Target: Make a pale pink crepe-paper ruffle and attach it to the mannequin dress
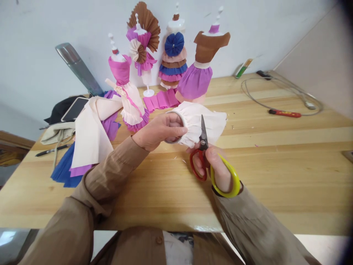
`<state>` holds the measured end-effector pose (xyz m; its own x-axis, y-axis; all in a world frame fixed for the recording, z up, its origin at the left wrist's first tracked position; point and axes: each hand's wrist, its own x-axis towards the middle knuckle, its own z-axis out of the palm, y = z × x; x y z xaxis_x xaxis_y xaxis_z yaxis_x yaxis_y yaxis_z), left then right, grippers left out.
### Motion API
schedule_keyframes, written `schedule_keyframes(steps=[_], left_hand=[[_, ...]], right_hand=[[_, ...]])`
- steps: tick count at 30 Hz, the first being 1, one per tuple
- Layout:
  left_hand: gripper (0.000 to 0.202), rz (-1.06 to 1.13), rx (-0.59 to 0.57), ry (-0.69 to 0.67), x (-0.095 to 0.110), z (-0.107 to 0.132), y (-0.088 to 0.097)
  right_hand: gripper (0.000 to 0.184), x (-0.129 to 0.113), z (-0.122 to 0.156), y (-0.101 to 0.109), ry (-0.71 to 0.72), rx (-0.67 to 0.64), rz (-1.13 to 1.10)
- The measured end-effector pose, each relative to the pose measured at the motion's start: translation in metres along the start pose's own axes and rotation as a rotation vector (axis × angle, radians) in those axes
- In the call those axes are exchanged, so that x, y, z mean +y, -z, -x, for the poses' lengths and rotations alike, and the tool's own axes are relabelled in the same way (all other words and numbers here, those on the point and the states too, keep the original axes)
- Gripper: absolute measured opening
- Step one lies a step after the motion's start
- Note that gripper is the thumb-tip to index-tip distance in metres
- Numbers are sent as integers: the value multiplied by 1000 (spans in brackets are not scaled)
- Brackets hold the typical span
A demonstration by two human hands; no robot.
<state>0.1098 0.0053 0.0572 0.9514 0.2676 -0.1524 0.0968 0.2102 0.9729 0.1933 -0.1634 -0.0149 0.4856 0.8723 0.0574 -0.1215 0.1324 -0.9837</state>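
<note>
Between my two hands is a white gathered paper skirt (211,119), with a round band at its left end. My left hand (162,129) holds it there, fingers inside the band and thumb pressing on the gathers. Scissors (203,141) with one red and one yellow handle loop are in my right hand (219,165), my thumb through the yellow loop. The blades look closed or nearly so and point up, lying in front of the skirt; whether they touch it I cannot tell. Some right fingertips are close under the skirt's lower edge.
Small dress forms in crepe paper outfits (204,59) stand along the wall. Paper sheets (91,136), a phone (75,109) and a pen (52,150) lie left. A pink pleated strip (162,100) lies behind my hands. Right are a red-handled tool (285,113), a cable (320,106) and a glue tube (243,69).
</note>
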Motion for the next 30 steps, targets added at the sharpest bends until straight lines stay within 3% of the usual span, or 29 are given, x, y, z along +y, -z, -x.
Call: schedule_keyframes(steps=[17, 30], left_hand=[[21, -14, -6, -10, -2, -1, 3], [39, 68, -6, 11, -4, -3, 4]], right_hand=[[53, -5, 1, -2, -19, 28, 52], [54, -12, 3, -6, -31, 69, 64]])
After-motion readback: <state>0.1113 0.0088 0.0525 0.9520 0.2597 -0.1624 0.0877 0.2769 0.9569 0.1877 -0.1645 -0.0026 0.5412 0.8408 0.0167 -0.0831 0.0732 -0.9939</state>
